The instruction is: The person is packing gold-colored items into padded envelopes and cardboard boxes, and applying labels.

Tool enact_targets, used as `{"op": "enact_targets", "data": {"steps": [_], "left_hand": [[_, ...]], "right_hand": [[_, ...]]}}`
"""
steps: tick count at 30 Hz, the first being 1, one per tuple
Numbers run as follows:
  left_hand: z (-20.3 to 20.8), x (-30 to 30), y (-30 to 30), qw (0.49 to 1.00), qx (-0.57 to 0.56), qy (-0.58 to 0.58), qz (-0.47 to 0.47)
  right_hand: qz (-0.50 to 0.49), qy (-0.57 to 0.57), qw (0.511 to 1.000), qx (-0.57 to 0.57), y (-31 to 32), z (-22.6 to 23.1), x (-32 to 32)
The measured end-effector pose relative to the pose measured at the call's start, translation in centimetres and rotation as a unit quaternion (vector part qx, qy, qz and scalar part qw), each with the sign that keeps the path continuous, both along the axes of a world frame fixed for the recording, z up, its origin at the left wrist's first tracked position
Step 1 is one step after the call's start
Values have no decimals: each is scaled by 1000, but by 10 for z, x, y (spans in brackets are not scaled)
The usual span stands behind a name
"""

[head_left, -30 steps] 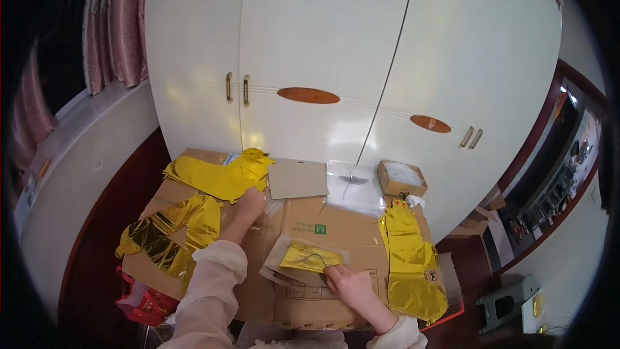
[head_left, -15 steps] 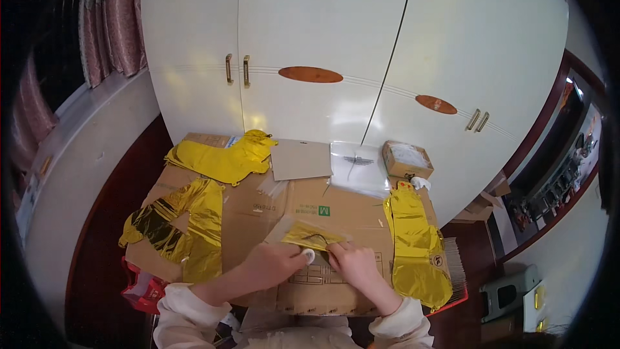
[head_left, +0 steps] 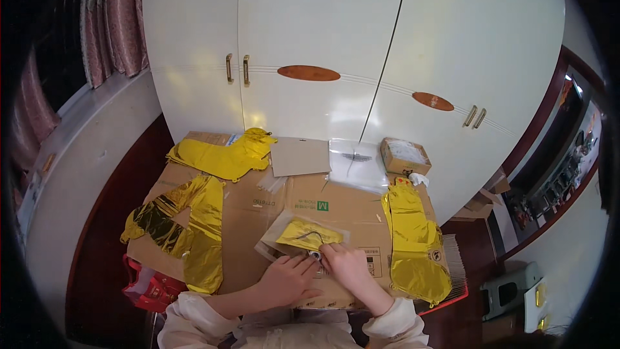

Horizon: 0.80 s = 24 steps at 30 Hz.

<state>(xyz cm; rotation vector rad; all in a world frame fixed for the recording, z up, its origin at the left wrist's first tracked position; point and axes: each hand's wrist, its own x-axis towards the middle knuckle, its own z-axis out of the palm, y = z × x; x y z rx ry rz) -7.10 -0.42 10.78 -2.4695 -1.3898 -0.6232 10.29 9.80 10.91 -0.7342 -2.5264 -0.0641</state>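
Lower centre: left hand [head_left: 289,279] and right hand [head_left: 347,265] meet, fingers pinching small round tape roll [head_left: 316,255] between them. Just above: clear bag holding folded gold foil [head_left: 305,233] on flattened cardboard [head_left: 258,200]. Gold foil balloons left [head_left: 194,226], right [head_left: 413,245], upper left [head_left: 223,155]. Beyond, white cabinet doors [head_left: 323,39].

Home bedroom: white wardrobe [head_left: 336,77], pink curtain [head_left: 113,26], wood floor [head_left: 97,245].
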Motion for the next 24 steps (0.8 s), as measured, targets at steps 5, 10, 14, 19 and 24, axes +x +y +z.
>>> {"op": "enact_targets", "data": {"steps": [5,10,14,19,24], "left_hand": [[1,12,-7,995,-96,6,9],[-31,6,6,995,-79,19,61],[-27,5,-7,993,-85,0,78],[-53,12,-31,996,-55,-9,74],[-74,16,-22,987,-114,-9,111]], "right_hand": [[-4,-8,1000,19,-9,1,-2],[-11,-46,999,16,-15,-10,-1],[-19,-37,998,37,-24,-21,4],[-14,-21,999,37,-35,-31,4],[-17,-47,998,44,-40,-40,6]]}}
